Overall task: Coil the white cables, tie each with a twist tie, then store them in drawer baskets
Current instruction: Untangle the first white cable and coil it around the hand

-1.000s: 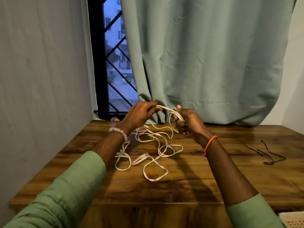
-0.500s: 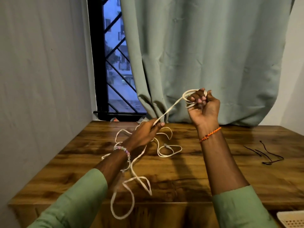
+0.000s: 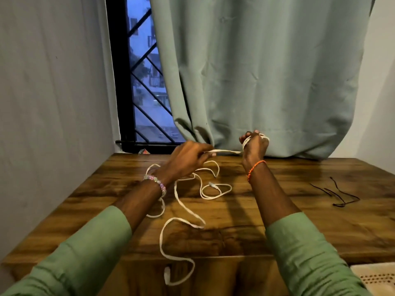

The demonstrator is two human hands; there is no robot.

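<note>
Two hands on one white cable (image 3: 188, 212): right hand (image 3: 255, 145) grip curled round loops, left hand (image 3: 188, 158) grip pinching the strand; twist ties (image 3: 337, 194), uncountable, on table (image 3: 320, 227).

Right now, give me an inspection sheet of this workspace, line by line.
Surface: wooden table, dark grained top, against a curtained window.
Job's things: white cable mostly loose on the table, one plug end hanging over the near edge; black twist ties lying at the right, untouched; corner of a perforated white basket at lower right.
Clutter: small object by the window sill, too small to identify.
Grips: right hand holds turns of the cable wound round its fingers; left hand pinches the strand stretched between the hands.
Cables: one white cable, only partly coiled.
Surroundings: green curtain, barred window, plain wall.
</note>
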